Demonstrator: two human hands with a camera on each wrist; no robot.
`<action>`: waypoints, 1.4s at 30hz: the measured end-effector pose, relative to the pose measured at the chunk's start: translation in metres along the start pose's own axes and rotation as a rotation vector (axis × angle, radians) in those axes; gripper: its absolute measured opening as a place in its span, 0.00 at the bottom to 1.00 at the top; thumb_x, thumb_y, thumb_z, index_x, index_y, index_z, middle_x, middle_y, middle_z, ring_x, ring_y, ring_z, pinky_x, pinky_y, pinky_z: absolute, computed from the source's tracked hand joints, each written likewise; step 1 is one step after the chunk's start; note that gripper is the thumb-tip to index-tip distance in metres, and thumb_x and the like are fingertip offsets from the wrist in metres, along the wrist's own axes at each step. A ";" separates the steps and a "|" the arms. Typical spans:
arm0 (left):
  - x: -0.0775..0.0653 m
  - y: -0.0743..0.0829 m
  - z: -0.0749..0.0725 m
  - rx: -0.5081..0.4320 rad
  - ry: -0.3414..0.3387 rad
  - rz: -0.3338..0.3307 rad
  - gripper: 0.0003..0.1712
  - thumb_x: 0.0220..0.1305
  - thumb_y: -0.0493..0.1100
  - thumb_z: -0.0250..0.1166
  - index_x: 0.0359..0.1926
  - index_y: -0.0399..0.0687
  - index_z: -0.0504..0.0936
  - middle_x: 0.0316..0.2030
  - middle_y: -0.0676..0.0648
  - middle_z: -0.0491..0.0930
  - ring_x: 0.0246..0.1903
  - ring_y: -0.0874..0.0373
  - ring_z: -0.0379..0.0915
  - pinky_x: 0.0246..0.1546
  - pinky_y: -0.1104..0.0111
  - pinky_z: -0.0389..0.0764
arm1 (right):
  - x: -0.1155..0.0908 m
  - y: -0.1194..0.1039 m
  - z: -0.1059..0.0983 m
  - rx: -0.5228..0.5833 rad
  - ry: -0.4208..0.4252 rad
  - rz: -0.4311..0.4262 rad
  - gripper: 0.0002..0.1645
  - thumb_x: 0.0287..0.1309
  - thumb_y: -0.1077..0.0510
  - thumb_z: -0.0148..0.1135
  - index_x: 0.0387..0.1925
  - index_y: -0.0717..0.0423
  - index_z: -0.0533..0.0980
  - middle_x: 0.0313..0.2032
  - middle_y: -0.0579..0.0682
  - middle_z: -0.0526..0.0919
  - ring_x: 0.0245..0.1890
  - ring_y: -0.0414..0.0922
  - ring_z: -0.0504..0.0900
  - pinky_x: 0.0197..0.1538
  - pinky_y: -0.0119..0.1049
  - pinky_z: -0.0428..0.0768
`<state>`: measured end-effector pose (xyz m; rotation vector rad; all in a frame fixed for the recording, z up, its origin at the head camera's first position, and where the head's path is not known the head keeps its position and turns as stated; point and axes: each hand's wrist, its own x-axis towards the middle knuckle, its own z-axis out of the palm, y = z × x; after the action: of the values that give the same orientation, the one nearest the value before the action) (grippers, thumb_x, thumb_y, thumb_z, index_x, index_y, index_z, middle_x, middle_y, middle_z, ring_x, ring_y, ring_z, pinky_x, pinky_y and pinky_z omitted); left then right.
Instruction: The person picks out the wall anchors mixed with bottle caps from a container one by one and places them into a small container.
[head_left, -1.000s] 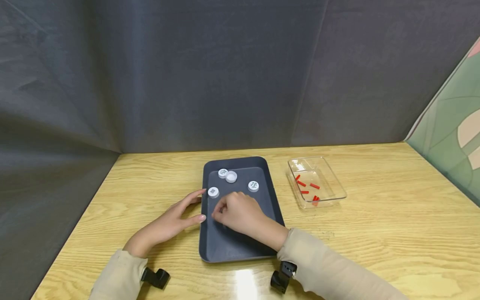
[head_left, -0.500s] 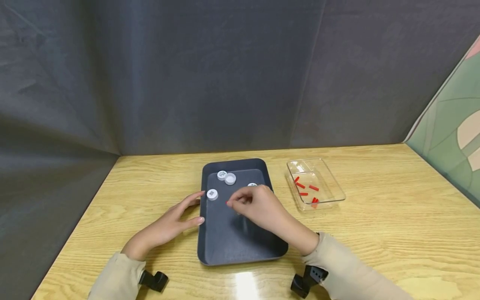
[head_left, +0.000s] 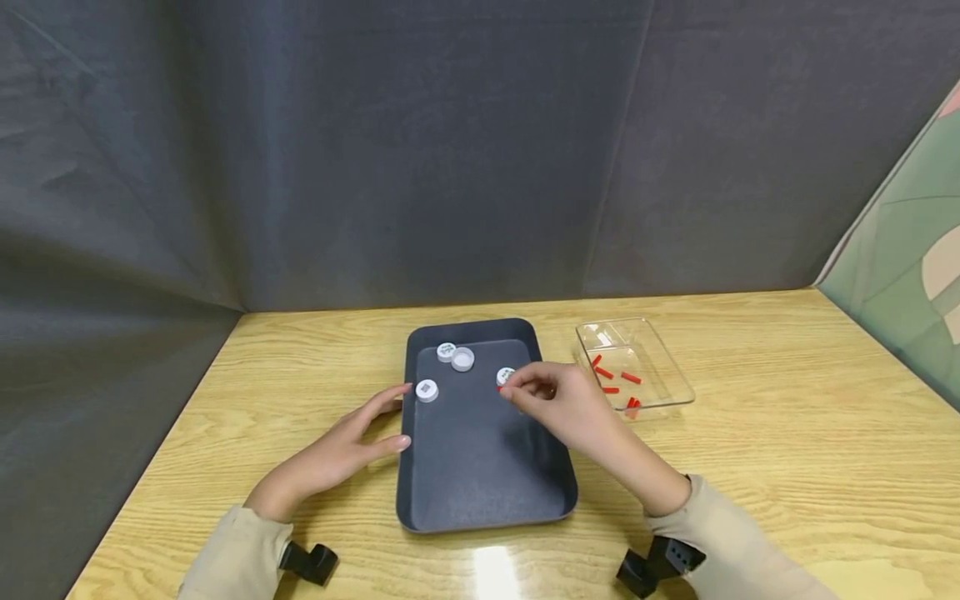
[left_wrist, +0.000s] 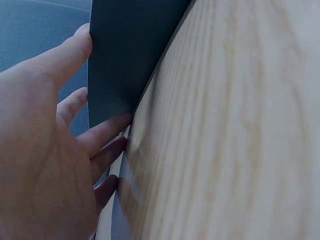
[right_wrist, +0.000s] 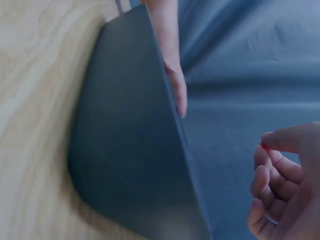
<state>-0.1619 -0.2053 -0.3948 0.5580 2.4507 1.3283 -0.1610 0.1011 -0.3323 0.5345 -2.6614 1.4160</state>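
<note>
My right hand (head_left: 566, 408) is over the right part of the dark tray (head_left: 480, 500). Between thumb and index finger it pinches a small red stick (head_left: 501, 388), whose tip alone shows; the right wrist view also catches this red bit (right_wrist: 264, 146). Beside those fingertips lies a printed white cap (head_left: 505, 376), partly covered by them. My left hand (head_left: 341, 446) touches the tray's left rim, thumb and fingers spread and fairly straight. In the tray are another printed cap (head_left: 427, 391) near the left wall, and at the far end a printed cap (head_left: 446, 352) touching a hollow-side-up cap (head_left: 462, 359).
Right of the tray stands a clear plastic box (head_left: 671, 367) with several short red sticks (head_left: 631, 378) scattered inside. A wooden table (head_left: 787, 417) carries both. Behind it hangs a dark grey curtain (head_left: 450, 167).
My right hand has moved right across the tray, from near the left side to the right-hand cap. The red stick in its fingertips has come into sight. My left hand stays put.
</note>
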 end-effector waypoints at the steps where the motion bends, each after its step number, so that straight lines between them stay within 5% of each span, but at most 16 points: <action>1: 0.000 0.000 0.000 0.001 -0.001 -0.005 0.38 0.61 0.59 0.59 0.69 0.71 0.53 0.67 0.56 0.55 0.66 0.53 0.50 0.62 0.47 0.53 | 0.000 0.000 -0.003 0.001 0.002 0.013 0.03 0.52 0.55 0.68 0.29 0.49 0.82 0.23 0.41 0.80 0.22 0.39 0.75 0.32 0.32 0.74; 12: 0.000 -0.001 0.000 -0.007 -0.001 -0.050 0.39 0.60 0.61 0.59 0.69 0.74 0.52 0.67 0.59 0.55 0.66 0.56 0.51 0.62 0.50 0.53 | 0.005 0.008 -0.037 -0.022 0.020 0.086 0.10 0.54 0.50 0.66 0.32 0.52 0.83 0.24 0.48 0.80 0.23 0.44 0.76 0.24 0.32 0.72; 18: -0.001 -0.002 0.000 0.013 0.004 -0.046 0.38 0.60 0.62 0.59 0.68 0.76 0.52 0.67 0.60 0.55 0.66 0.58 0.51 0.63 0.50 0.53 | 0.008 0.020 -0.058 -0.035 0.006 0.168 0.13 0.56 0.44 0.63 0.36 0.48 0.81 0.25 0.52 0.78 0.15 0.43 0.71 0.14 0.34 0.69; 25: 0.000 0.000 0.000 0.007 0.007 -0.053 0.39 0.59 0.62 0.59 0.69 0.74 0.53 0.66 0.61 0.56 0.65 0.59 0.52 0.63 0.51 0.54 | 0.011 0.033 -0.079 -0.112 0.026 0.147 0.19 0.59 0.44 0.59 0.41 0.54 0.81 0.39 0.51 0.82 0.32 0.47 0.77 0.33 0.34 0.76; 42: -0.001 0.002 -0.001 0.019 0.002 -0.049 0.39 0.59 0.63 0.59 0.69 0.76 0.52 0.66 0.61 0.55 0.66 0.58 0.51 0.62 0.49 0.54 | 0.009 0.068 -0.110 -0.202 0.074 0.165 0.16 0.64 0.55 0.53 0.43 0.64 0.79 0.42 0.59 0.82 0.30 0.49 0.80 0.32 0.33 0.76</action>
<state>-0.1608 -0.2055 -0.3931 0.4987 2.4644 1.2885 -0.2029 0.2232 -0.3207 0.2448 -2.7995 1.1561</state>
